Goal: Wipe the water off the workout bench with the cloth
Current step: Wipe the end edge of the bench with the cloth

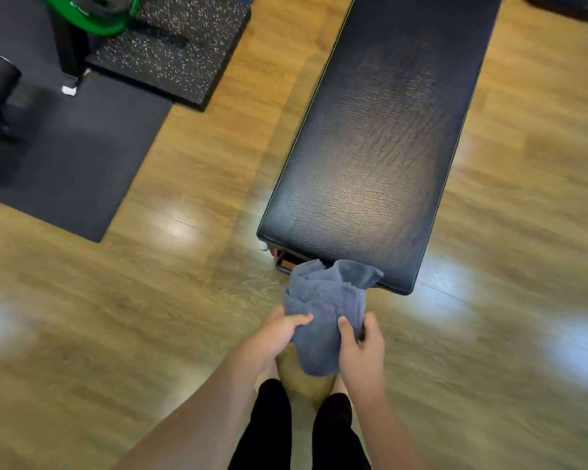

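Head view: both hands hold the cloth [323, 320] in front of the body, off the near end of the workout bench [370, 147]. Left hand [279, 337] has its fingers [299, 319] closed over the cloth's left edge; right hand [362, 344] has its fingers closed on the right edge, thumb on top. The cloth is bunched, its upper folds overlapping the bench's near edge in this view; contact with the pad cannot be told. No droplets can be made out on the worktop, only a dull sheen mid-pad; the frame is motion-blurred. Judgement: the step in hand is readying the cloth. To do it well, fold it into a flat pad rather than a wad, press it flat on the near end, and stroke lengthwise toward the far end in overlapping passes, turning to a dry face as needed. Materials: cloth is grey-blue terry, soft, limp and absorbent-looking. Bench top is black padded vinyl with a creased grain, long, rectangular, rounded at the corners; water should bead on it. The wooden floor [150, 300] is glossy, so drips pushed off the edge could leave a slippery spot.
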The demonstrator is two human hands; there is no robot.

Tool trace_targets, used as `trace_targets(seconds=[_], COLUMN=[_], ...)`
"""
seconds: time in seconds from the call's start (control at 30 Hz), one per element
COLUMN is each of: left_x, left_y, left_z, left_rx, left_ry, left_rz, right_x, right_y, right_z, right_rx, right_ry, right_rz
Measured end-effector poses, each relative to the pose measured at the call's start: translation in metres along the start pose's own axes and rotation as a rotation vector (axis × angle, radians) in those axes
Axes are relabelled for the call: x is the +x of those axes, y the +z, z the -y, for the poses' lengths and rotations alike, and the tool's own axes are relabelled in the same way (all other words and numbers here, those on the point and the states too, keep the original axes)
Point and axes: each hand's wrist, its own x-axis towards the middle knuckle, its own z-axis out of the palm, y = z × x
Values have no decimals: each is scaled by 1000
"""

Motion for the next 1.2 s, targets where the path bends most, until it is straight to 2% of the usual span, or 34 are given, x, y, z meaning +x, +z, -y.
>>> trace_targets(seconds=[0.1,0.17,0.3,0.37,0.53,0.63,0.77,0.83,0.9,0.97,1.03,1.13,1.2], left_x=[-1,-2,-8,-2,26,51,73,80,86,89,88,85,88], left_y=[1,-3,-9,-10,-3,1,7,7,10,14,19,23,18], left_z=[12,17,15,12,-13,-19,-15,-12,-14,-20,-29,-30,-14], left_rx=[-65,-62,102,90,64,118,536,625,688,826,963,1024,924], left_ry=[-79,-136,-204,-180,-51,30,245,344,317,216,169,263,352], left_rz=[-43,-40,-9,2,-19,-81,-258,-366,-454,-544,-631,-734,-759], right_x=[0,-1,-9,-8,21,40,64,73,81,89,99,109,111], right_y=[-3,-2,1,3,9,24,41,45,49,53,54,55,59], right_z=[-8,-23,-27,-18,-4,-11,-36,-40,-37,-29,-20,-17,-17], right_rx=[-34,46,157,271,297,174,-56,-176,-290,-444,-571,-614,-605], right_ry=[162,243,322,294,103,-34,-112,-123,-129,-85,44,178,221], right_rz=[25,66,216,235,186,142,110,88,75,40,-3,-12,-35])
